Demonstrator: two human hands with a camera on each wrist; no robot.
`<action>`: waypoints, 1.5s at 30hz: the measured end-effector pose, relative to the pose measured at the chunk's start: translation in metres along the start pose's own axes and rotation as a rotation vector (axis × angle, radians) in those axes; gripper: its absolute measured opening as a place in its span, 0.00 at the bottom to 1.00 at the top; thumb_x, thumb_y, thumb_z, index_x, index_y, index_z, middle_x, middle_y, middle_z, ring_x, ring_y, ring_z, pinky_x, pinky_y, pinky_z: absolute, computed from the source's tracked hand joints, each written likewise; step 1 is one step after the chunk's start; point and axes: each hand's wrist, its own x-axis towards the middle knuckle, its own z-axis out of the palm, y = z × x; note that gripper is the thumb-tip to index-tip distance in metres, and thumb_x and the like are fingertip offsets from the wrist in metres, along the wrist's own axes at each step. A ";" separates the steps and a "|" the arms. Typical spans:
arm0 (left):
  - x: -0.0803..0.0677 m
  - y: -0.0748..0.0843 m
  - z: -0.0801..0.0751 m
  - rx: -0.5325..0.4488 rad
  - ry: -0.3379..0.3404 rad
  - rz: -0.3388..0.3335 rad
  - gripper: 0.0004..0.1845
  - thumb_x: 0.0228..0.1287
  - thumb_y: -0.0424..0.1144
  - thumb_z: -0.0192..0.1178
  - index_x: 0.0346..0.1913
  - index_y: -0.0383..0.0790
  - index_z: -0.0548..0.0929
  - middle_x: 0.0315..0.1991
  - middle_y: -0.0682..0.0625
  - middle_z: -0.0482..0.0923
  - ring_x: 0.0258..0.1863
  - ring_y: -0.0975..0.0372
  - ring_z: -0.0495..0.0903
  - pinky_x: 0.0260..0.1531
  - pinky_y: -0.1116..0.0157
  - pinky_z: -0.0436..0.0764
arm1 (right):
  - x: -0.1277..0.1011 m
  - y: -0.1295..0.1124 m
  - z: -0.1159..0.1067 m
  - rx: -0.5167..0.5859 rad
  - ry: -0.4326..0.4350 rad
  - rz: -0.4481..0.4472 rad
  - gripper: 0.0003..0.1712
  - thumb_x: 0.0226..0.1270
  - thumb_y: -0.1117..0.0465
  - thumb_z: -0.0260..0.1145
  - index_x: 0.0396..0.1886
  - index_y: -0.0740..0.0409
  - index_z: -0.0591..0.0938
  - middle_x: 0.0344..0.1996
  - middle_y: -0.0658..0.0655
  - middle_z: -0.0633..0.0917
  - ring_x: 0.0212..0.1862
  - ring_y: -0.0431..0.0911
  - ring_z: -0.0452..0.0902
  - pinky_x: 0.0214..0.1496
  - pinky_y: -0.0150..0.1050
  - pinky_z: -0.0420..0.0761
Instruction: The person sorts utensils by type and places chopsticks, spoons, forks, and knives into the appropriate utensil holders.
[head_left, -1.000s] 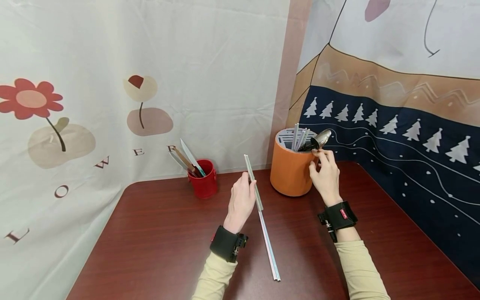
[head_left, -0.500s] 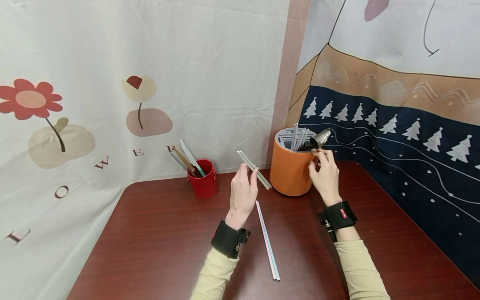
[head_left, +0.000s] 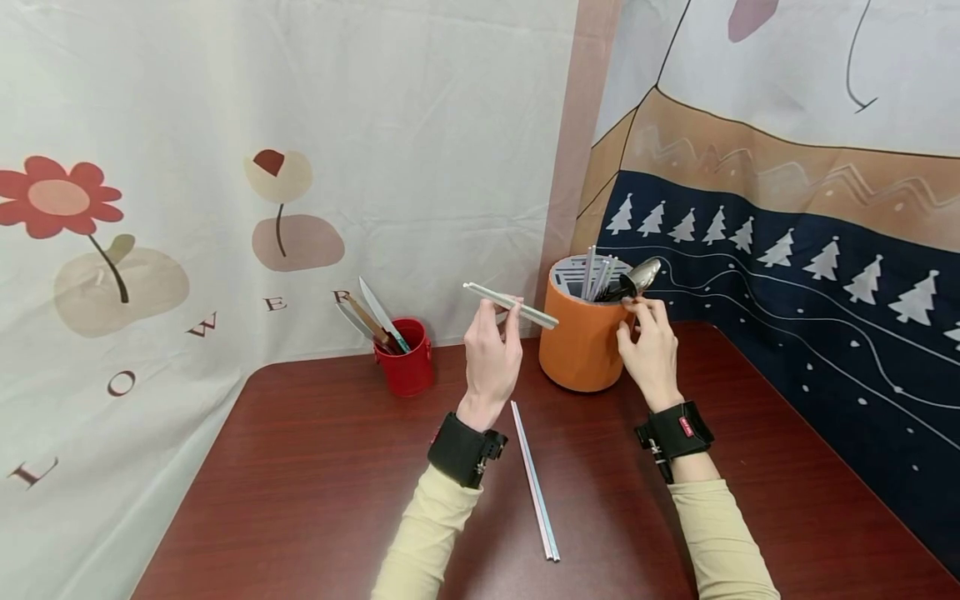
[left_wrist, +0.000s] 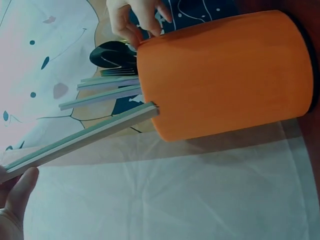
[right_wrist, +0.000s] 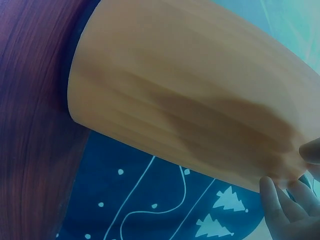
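Raised over the table, my left hand (head_left: 491, 358) pinches a pair of pale chopsticks (head_left: 517, 304) between thumb and fingertips. They slant down to the right, their lower ends overlapping the orange utensil holder (head_left: 581, 350) near its rim in the head view. The left wrist view has these chopsticks (left_wrist: 80, 140) pointing at the holder's rim. My right hand (head_left: 651, 350) holds the holder at its right rim, fingers bent, beside a metal spoon (head_left: 643, 275). Chopsticks (head_left: 592, 275) and dark utensils stand in the holder. Another pair of chopsticks (head_left: 536, 483), pink and blue, lies on the table.
A small red bucket (head_left: 408, 367) with knives (head_left: 382, 312) in it stands back left on the brown table (head_left: 322, 483). Behind the table hang a pale printed curtain (head_left: 420, 167) and a navy cloth with trees (head_left: 825, 317).
My left hand has lifted the pale chopsticks off the table area near the other pair and turned them from near upright to a flatter slant towards the holder. My right hand stays put.
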 end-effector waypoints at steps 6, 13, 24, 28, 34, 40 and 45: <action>0.017 0.001 0.005 -0.019 0.010 0.075 0.10 0.67 0.30 0.55 0.48 0.29 0.74 0.41 0.40 0.82 0.42 0.53 0.82 0.42 0.63 0.83 | 0.000 0.001 0.001 0.010 0.003 -0.004 0.14 0.63 0.69 0.60 0.48 0.67 0.80 0.54 0.66 0.74 0.45 0.62 0.78 0.46 0.55 0.81; 0.031 0.001 0.018 -0.039 0.034 0.121 0.09 0.68 0.30 0.54 0.47 0.29 0.74 0.42 0.40 0.81 0.43 0.54 0.83 0.44 0.66 0.83 | 0.000 0.000 0.001 -0.004 -0.001 0.001 0.14 0.63 0.68 0.60 0.48 0.66 0.80 0.54 0.65 0.74 0.44 0.61 0.78 0.46 0.54 0.81; 0.040 -0.004 0.042 -0.063 -0.004 0.162 0.08 0.69 0.30 0.52 0.47 0.27 0.73 0.42 0.38 0.80 0.44 0.54 0.83 0.47 0.76 0.80 | 0.000 0.001 0.000 0.000 0.004 -0.002 0.14 0.62 0.68 0.59 0.48 0.66 0.80 0.54 0.65 0.74 0.44 0.62 0.78 0.45 0.55 0.82; 0.039 -0.007 0.048 -0.026 -0.025 0.165 0.08 0.69 0.30 0.52 0.46 0.28 0.73 0.42 0.39 0.80 0.43 0.56 0.84 0.45 0.76 0.81 | 0.000 0.001 0.000 0.003 0.004 -0.005 0.14 0.62 0.68 0.60 0.48 0.65 0.80 0.54 0.65 0.75 0.44 0.63 0.78 0.45 0.55 0.82; 0.037 -0.015 0.055 0.035 -0.046 0.170 0.08 0.68 0.31 0.54 0.46 0.30 0.73 0.41 0.42 0.81 0.38 0.58 0.84 0.35 0.72 0.81 | 0.000 0.002 0.001 -0.005 0.008 -0.012 0.14 0.62 0.69 0.60 0.47 0.66 0.80 0.53 0.65 0.75 0.43 0.63 0.79 0.45 0.55 0.82; 0.038 -0.020 0.059 0.064 -0.083 0.177 0.07 0.68 0.31 0.55 0.44 0.31 0.74 0.38 0.42 0.79 0.35 0.59 0.83 0.34 0.71 0.81 | 0.000 0.003 0.002 -0.010 0.012 -0.025 0.14 0.62 0.69 0.60 0.47 0.67 0.80 0.53 0.66 0.75 0.41 0.62 0.78 0.45 0.55 0.82; 0.041 -0.022 0.062 0.092 -0.145 0.186 0.07 0.67 0.31 0.55 0.44 0.31 0.75 0.38 0.43 0.79 0.37 0.59 0.83 0.38 0.71 0.82 | 0.000 0.004 0.002 -0.015 0.020 -0.030 0.13 0.62 0.69 0.60 0.46 0.67 0.80 0.53 0.66 0.75 0.41 0.62 0.79 0.44 0.55 0.82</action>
